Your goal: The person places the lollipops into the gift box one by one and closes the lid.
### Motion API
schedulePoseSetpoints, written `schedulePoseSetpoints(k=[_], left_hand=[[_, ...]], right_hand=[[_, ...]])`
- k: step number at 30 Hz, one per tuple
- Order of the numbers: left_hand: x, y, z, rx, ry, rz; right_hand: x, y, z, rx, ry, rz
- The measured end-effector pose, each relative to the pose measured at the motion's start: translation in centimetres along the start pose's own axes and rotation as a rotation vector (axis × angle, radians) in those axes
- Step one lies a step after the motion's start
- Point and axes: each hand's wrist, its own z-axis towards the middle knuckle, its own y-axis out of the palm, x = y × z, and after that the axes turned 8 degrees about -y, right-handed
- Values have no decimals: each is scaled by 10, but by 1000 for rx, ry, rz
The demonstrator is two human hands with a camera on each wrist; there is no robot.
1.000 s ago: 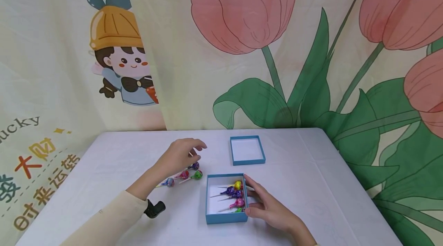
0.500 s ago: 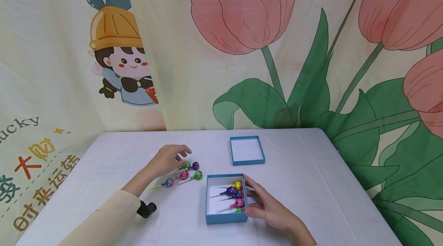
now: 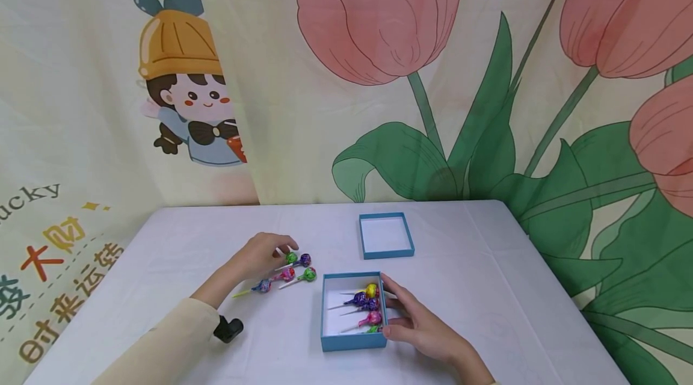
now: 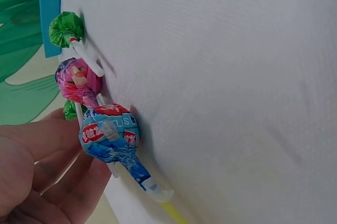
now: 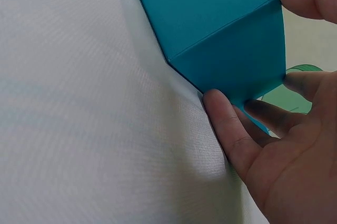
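In the head view my left hand [image 3: 266, 252] is at the green lollipop [image 3: 291, 257] farthest back, its fingertips around the candy head; the blue lollipop partly hides this grip in the left wrist view. Beside it lie a purple lollipop [image 3: 305, 260], a pink one [image 3: 288, 275], a second green one [image 3: 309, 274] and a blue one with a yellow stick [image 4: 109, 132]. My right hand [image 3: 419, 322] holds the right side of the open blue box [image 3: 354, 343], thumb at the near corner, other fingers along the outer wall. Several lollipops [image 3: 370, 304] lie inside along its right wall.
A shallow blue-rimmed lid [image 3: 387, 254], white inside, lies behind the box. A black object [image 3: 230, 329] sits at the left sleeve's cuff [image 3: 203, 313]. White cloth [image 3: 487, 289] covers the table, and a printed curtain hangs behind its far edge.
My left hand has moved left and down onto the rear green lollipop, which it first covered from view. My right hand and the box stay in place.
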Motion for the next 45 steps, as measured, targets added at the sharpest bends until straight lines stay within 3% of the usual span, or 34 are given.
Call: schedulePoseSetpoints(k=[18,28,38,45], left_hand=[[-11,4,4,-15,-20,-18],[-7,0,1,26,-43,-6],[11,-6,0,59,-19,-2],[28,-8,-6,74,44,1]], right_hand=[[4,-1,1,0,-3,-12],[1,-1,0,0,-4,-9],[1,-1,1,1,5,4],[2,-1,1,-2,10,6]])
